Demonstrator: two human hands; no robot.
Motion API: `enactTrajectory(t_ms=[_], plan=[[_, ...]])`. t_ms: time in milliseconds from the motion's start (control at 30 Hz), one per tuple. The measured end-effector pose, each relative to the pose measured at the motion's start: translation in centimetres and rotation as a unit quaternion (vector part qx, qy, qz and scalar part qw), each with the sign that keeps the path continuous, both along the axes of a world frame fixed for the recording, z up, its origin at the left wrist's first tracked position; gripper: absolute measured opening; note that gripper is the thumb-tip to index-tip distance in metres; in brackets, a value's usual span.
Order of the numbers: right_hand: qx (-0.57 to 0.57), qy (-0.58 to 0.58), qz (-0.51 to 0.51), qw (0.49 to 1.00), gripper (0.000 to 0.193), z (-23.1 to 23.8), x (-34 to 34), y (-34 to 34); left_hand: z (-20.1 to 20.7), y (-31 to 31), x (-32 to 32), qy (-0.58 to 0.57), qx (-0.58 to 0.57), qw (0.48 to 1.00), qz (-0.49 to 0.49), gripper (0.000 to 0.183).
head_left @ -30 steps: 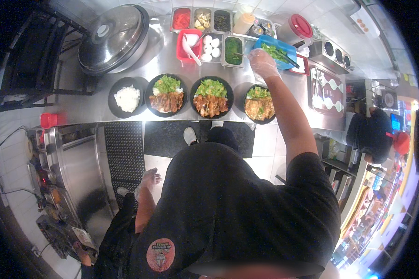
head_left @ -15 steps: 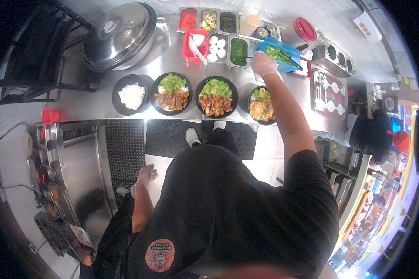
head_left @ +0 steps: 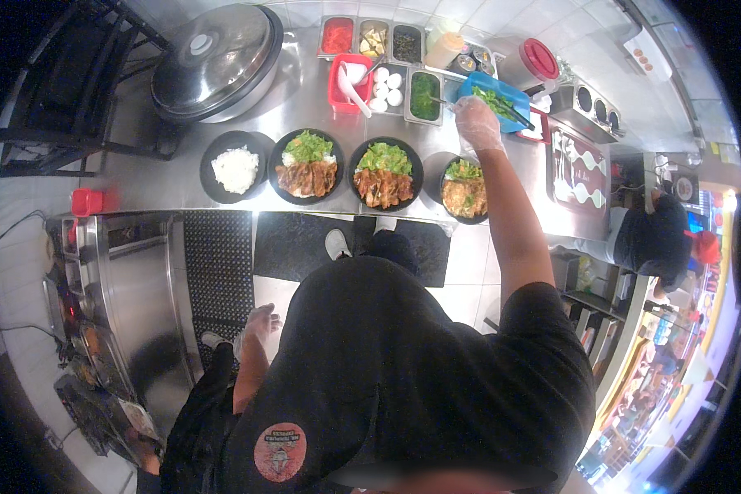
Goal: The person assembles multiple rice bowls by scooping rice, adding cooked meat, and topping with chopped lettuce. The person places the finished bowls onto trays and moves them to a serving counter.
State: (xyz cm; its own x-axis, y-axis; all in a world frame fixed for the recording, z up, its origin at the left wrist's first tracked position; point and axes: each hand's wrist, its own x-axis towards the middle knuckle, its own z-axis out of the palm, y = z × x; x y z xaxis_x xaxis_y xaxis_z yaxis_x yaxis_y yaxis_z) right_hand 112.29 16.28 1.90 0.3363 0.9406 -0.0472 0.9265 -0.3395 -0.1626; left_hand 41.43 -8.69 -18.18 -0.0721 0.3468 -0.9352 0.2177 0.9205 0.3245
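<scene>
Gloved in thin, crinkled clear film, the right hand [head_left: 478,123] is at the upper right of the frame, its fingers pinched on the end of a slim metal handle [head_left: 445,103]. This handle slants into a rectangular stainless-steel pan [head_left: 424,121] of finely chopped, moist green garnish [head_left: 425,92]. The left hand [head_left: 261,323], in a similar wrinkled glove, hangs at the lower left over the floor, fingers loosely bent and nothing seen in it.

Just beside the right hand sits a blue plastic tub [head_left: 509,126] of ruffled leafy greens, with black tongs [head_left: 519,114] across it. Left of the pan are smooth white eggs [head_left: 386,89] and a red plastic container [head_left: 343,108] with a white ladle.

Across the middle of the brushed-steel bench [head_left: 305,90] stand four round black bowls: clumped white rice [head_left: 235,170] in the leftmost, frilly lettuce and glossy sliced brown meat [head_left: 306,178] in the next two, lettuce and a lumpy golden topping [head_left: 463,198] in the last.

The glove hides the fingertips, and the handle's sunken end is buried in the garnish. The objects at the far lower left are too dim to make out.
</scene>
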Motion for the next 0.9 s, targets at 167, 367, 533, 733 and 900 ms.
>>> enactTrajectory(t_ms=[167, 367, 533, 733, 900], plan=[[0.052, 0.049, -0.066, 0.995, 0.027, 0.5, -1.9, -1.4, -0.1, 3.0, 0.3, 0.012, 0.006, 1.000, 0.018, 0.041], [0.042, 0.054, -0.053, 0.996, 0.029, -0.3, -1.9, -1.8, -1.1, 5.9, -1.0, -0.026, 0.019, 0.998, 0.047, 0.030], [0.069, 0.046, -0.060, 0.995, 0.028, 0.8, -1.9, -2.7, -0.6, 5.9, -0.6, -0.015, 0.009, 1.000, 0.018, 0.038], [0.138, 0.106, -0.012, 0.985, 0.028, 5.3, -5.7, -6.3, -3.4, 3.2, -4.0, -0.038, -0.038, 0.998, 0.034, 0.045], [0.012, 0.128, 0.001, 0.992, 0.029, 8.4, -11.6, -12.7, 3.3, 3.1, -0.6, 0.015, -0.003, 0.999, -0.028, 0.048]])
